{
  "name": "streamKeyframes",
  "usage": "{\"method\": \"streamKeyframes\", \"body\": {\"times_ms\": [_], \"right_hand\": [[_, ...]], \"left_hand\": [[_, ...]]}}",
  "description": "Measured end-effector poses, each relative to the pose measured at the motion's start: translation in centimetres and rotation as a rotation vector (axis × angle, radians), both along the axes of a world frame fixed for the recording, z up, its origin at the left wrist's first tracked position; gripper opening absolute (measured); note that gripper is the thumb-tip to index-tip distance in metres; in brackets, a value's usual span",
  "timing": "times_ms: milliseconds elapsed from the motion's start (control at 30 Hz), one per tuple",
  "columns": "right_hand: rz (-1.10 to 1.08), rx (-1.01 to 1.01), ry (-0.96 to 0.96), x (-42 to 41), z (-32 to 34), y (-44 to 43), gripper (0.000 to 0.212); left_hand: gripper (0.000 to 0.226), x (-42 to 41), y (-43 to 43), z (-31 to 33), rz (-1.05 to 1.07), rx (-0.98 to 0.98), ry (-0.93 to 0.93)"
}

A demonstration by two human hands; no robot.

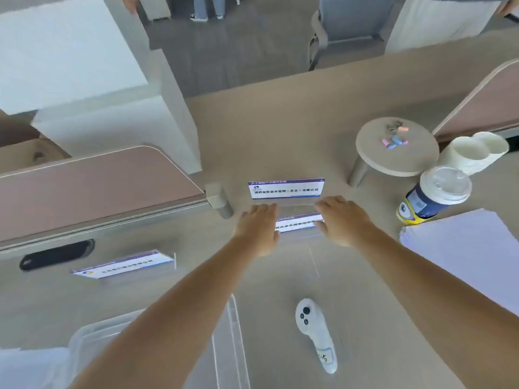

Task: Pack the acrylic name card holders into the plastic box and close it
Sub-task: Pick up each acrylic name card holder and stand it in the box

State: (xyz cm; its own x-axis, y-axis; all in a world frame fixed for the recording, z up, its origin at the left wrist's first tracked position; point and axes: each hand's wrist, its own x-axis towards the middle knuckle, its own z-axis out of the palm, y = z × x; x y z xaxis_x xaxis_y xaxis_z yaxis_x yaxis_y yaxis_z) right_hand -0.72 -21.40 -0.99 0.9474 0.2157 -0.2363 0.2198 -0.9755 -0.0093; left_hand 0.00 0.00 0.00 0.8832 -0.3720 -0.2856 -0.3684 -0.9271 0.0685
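Note:
Three acrylic name card holders with blue-and-white labels are on the desk. One holder [286,188] stands upright at the centre back. Just in front of it a second holder [298,223] sits between my hands. My left hand [259,228] clasps its left end and my right hand [342,220] its right end, thumbs and fingers bracketing the acrylic. A third holder [123,266] rests to the left. The clear plastic box [229,343] stands open at the near left, partly hidden by my left forearm.
A white handheld controller [316,335] lies near the front centre. A stack of white paper [471,248] is on the right, with a lidded cup [432,196], stacked paper cups [471,153] and a small round stand [397,146] behind it. Desk dividers [92,189] rise at left.

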Motion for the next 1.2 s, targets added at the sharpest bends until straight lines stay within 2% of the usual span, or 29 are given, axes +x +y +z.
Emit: {"method": "streamKeyframes", "body": {"times_ms": [133,433,567,633,700,767,833,967,1033,1100,1200], "right_hand": [[0.007,0.032,0.069,1.6,-1.6,-0.2,0.022],[0.135,0.065,0.067,2.9,-1.5,-0.3,0.022],[0.181,0.064,0.000,1.6,0.7,1.4,0.021],[0.234,0.059,-0.040,0.1,2.4,2.6,0.019],[0.318,0.018,-0.092,-1.4,4.6,3.8,0.011],[0.456,-0.024,-0.208,-2.8,6.6,4.8,0.027],[0.569,-0.033,-0.355,-3.9,8.5,5.9,0.038],[0.823,-0.005,-0.597,-6.3,12.7,9.1,0.035],[0.931,-0.016,-0.715,-8.2,15.6,11.5,0.036],[1.014,-0.035,-0.822,-10.5,18.1,14.3,0.036],[1.116,-0.032,-0.899,-13.9,21.4,19.0,0.028]], "left_hand": [[0.036,0.9,-1.0,-1.1,-0.026,0.178,0.042],[0.041,0.7,1.0,-2.2,-0.038,0.140,-0.069],[0.033,-0.9,3.0,-0.8,-0.027,0.116,-0.073],[0.027,-2.2,4.6,0.6,-0.004,0.041,-0.070],[0.025,-3.6,6.7,2.6,0.092,-0.118,0.053],[0.020,-5.3,9.1,4.6,0.210,-0.304,0.263],[0.035,-7.3,11.4,6.4,0.269,-0.415,0.387],[0.105,-12.3,15.2,9.4,0.340,-0.531,0.509],[0.130,-15.1,17.1,10.6,0.334,-0.535,0.546],[0.140,-17.9,19.0,11.7,0.331,-0.554,0.548],[0.140,-22.5,21.7,12.9,0.360,-0.689,0.468]]}}
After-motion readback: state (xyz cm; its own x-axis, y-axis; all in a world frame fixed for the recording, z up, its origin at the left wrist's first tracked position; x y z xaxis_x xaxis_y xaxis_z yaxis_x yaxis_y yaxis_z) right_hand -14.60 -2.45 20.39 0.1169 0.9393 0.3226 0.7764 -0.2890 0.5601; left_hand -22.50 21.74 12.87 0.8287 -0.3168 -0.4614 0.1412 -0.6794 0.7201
